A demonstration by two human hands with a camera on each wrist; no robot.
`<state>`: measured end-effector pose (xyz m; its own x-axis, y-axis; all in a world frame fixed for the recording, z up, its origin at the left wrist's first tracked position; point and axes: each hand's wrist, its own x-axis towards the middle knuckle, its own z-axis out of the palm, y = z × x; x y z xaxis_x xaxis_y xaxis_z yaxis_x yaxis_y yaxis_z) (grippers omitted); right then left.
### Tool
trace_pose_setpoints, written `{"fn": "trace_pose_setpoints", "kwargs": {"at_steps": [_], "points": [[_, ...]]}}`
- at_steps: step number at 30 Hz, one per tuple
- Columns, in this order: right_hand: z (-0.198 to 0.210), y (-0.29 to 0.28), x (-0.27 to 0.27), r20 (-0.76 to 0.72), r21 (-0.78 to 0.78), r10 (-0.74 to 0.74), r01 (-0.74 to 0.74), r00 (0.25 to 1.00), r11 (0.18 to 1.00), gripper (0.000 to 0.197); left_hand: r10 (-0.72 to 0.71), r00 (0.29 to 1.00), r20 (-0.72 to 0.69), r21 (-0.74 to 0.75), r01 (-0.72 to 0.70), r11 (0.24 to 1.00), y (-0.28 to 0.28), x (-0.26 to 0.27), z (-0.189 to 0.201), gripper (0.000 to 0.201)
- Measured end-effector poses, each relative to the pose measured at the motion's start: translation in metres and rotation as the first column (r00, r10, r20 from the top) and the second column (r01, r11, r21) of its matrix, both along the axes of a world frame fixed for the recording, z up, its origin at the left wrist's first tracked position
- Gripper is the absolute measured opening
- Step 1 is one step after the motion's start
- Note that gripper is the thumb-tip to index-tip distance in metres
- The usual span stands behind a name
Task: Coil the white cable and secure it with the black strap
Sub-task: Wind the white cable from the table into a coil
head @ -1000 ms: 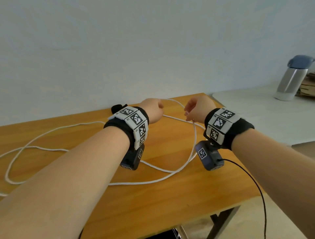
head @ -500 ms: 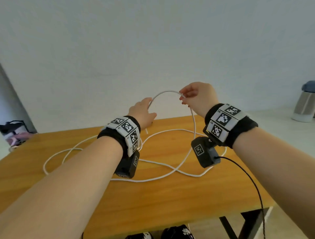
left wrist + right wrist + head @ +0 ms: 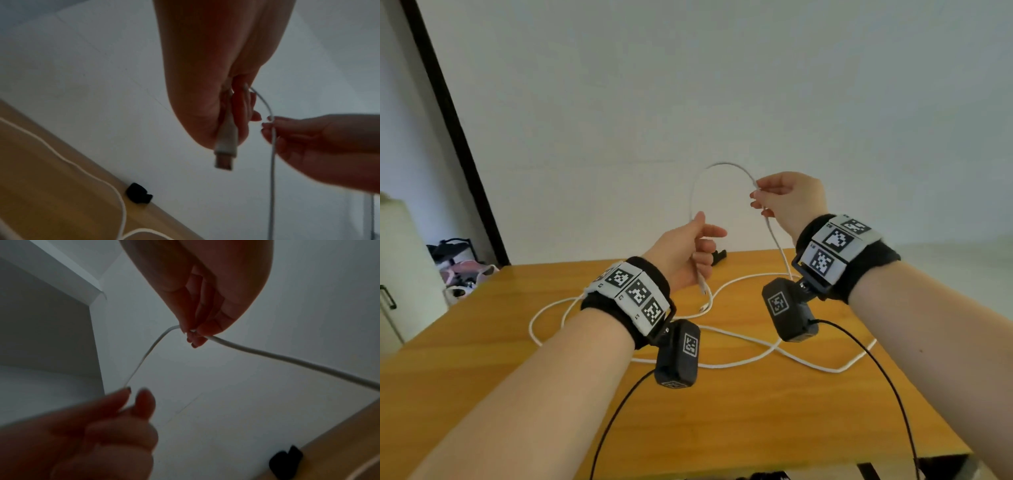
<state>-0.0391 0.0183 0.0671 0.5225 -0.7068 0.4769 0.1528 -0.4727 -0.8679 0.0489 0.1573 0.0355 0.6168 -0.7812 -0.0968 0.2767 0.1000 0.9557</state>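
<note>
We see both hands raised above the wooden table [image 3: 739, 428], with the white cable [image 3: 717, 166] arching between them against the pale wall [image 3: 722, 85]. Our left hand [image 3: 685, 255] has its fingers curled round the cable close to its end; in the left wrist view the USB plug [image 3: 225, 152] pokes out below the palm, pointing downward, held between the heel of the hand and the folded fingers. Our right hand [image 3: 789, 202] pinches the cable between thumb and fingertips, higher than the left hand and to its right; from the pinch the cable drops down past the right wrist to the tabletop. The stretch between the two hands forms an upright arc, not a closed coil.

The rest of the cable lies loose on the table in several wide, crossing loops, spreading to the left behind the left wrist and sweeping out to the right edge. The black strap [image 3: 719, 257] lies on the far edge of the table by the wall, just beyond the left hand, touched by neither hand and apart from the cable.

Both wrists wear black bands with white marker tiles, and a black camera module [image 3: 678, 356] hangs under each. At the far left, beyond the table, some dark and pink items [image 3: 458, 267] sit blurred near a dark door frame
</note>
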Motion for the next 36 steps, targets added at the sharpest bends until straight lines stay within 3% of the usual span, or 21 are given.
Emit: {"fn": "trace_pose_setpoints", "kwargs": {"at_steps": [3,6,8,11,14,16,18,22,25,28,30,32,36], "points": [[-0.016,0.005,0.013,-0.092,-0.018,0.037,-0.039,0.995,0.999,0.021,-0.02,0.998,-0.065,-0.16,0.009,0.987,0.002,0.005,0.005,0.043],[-0.037,0.002,0.023,-0.334,-0.072,0.023,-0.05,0.942,0.996,0.035,-0.005,0.994,-0.111,-0.302,-0.029,0.953,0.003,0.016,0.01,0.044],[-0.052,0.002,0.026,-0.539,-0.068,0.031,-0.081,0.842,0.994,0.041,0.013,0.99,-0.137,-0.352,-0.061,0.934,0.006,0.025,0.013,0.043],[-0.073,0.002,0.027,-0.809,-0.138,-0.02,-0.158,0.587,0.978,0.034,0.052,0.985,-0.162,-0.391,-0.113,0.914,0.012,0.038,0.016,0.043],[-0.085,0.001,0.026,-0.898,-0.201,-0.092,-0.216,0.43,0.955,0.034,0.104,0.982,-0.156,-0.398,-0.158,0.904,0.015,0.047,0.017,0.041],[-0.088,-0.001,0.027,-0.891,-0.147,-0.028,-0.23,0.452,0.962,0.031,0.144,0.983,-0.11,-0.365,-0.175,0.914,0.015,0.048,0.015,0.038],[-0.086,0.002,0.028,-0.851,-0.089,0.035,-0.209,0.524,0.974,0.029,0.168,0.984,-0.065,-0.321,-0.18,0.93,0.013,0.045,0.012,0.035],[-0.079,0.013,0.03,-0.8,-0.142,0.013,-0.211,0.6,0.967,0.032,0.17,0.985,-0.012,-0.267,-0.167,0.949,0.006,0.037,0.006,0.034],[-0.076,0.024,0.029,-0.838,-0.313,-0.106,-0.313,0.534,0.896,0.034,0.138,0.99,0.032,-0.257,-0.125,0.958,0.0,0.034,0.004,0.034],[-0.074,0.033,0.03,-0.866,-0.38,-0.184,-0.374,0.465,0.846,0.042,0.164,0.974,0.158,-0.207,-0.13,0.97,-0.004,0.036,0.0,0.035],[-0.073,0.036,0.031,-0.859,-0.412,-0.211,-0.387,0.466,0.824,0.039,0.168,0.941,0.293,-0.14,-0.131,0.981,-0.005,0.036,-0.003,0.037],[-0.072,0.037,0.03,-0.836,-0.435,-0.198,-0.398,0.512,0.807,0.034,0.161,0.884,0.438,-0.065,-0.147,0.987,-0.004,0.034,-0.006,0.04],[-0.074,0.038,0.027,-0.752,-0.318,0.028,-0.4,0.659,0.86,0.034,0.109,0.752,0.65,0.036,-0.174,0.984,-0.004,0.029,-0.01,0.044]]}}
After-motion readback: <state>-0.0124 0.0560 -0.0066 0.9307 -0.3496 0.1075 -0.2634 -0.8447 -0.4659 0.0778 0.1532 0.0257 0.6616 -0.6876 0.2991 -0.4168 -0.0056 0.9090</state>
